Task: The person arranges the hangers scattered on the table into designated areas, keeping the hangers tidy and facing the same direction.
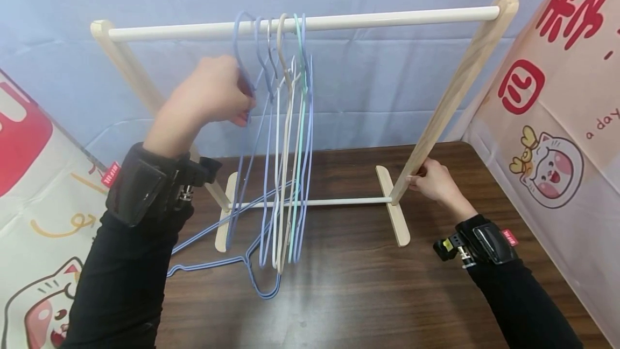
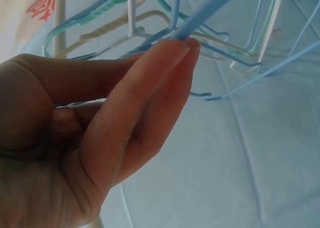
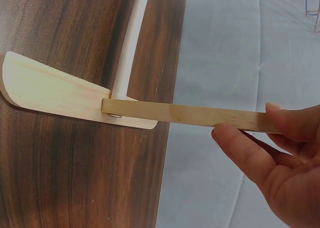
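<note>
My left hand [image 1: 213, 88] pinches a blue wire hanger [image 1: 235, 42] near its neck, with the hook at the white top rail [image 1: 387, 19]. In the left wrist view, thumb and fingertips meet on the blue wire [image 2: 210, 12]. Just right of this hanger hang several others close together: blue, grey, a cream hanger [image 1: 280, 42] and a mint-green hanger [image 1: 298, 42]. My right hand [image 1: 438, 183] grips the rack's right wooden upright [image 1: 453, 96] low down, thumb on one side and fingers on the other in the right wrist view.
Blue hangers [image 1: 208, 266] lie on the dark wooden table [image 1: 339, 295], below and left of the hanging ones. A thin lower bar [image 1: 349, 201] joins the wooden feet, the right foot [image 1: 399, 228] among them. Printed cloths flank the rack, with pale blue cloth behind.
</note>
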`<state>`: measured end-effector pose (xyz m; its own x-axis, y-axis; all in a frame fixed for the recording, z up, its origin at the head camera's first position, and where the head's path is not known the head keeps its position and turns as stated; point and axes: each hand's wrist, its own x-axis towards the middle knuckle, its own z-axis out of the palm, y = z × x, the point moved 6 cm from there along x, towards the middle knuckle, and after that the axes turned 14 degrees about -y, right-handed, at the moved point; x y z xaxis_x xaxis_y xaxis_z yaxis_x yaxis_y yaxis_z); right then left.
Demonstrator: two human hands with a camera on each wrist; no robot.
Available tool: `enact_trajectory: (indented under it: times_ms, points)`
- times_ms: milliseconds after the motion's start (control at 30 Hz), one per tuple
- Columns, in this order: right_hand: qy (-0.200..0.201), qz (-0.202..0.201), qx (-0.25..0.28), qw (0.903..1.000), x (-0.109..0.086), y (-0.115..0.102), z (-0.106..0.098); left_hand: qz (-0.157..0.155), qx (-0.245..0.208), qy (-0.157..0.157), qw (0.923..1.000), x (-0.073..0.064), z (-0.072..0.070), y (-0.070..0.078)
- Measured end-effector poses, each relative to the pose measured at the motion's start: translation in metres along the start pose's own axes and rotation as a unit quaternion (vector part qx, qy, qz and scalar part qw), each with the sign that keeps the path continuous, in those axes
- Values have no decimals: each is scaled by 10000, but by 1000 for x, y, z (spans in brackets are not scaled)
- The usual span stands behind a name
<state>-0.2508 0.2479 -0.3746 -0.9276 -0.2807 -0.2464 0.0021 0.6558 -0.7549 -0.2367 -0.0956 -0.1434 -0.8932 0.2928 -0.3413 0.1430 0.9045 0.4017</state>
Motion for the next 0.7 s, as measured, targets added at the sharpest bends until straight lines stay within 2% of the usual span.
enact_trajectory:
  times_ms: [700]
  points:
    - [-14, -21, -24, 10000, 0, 0, 0, 13, -198, 184, 9996, 8, 5, 6]
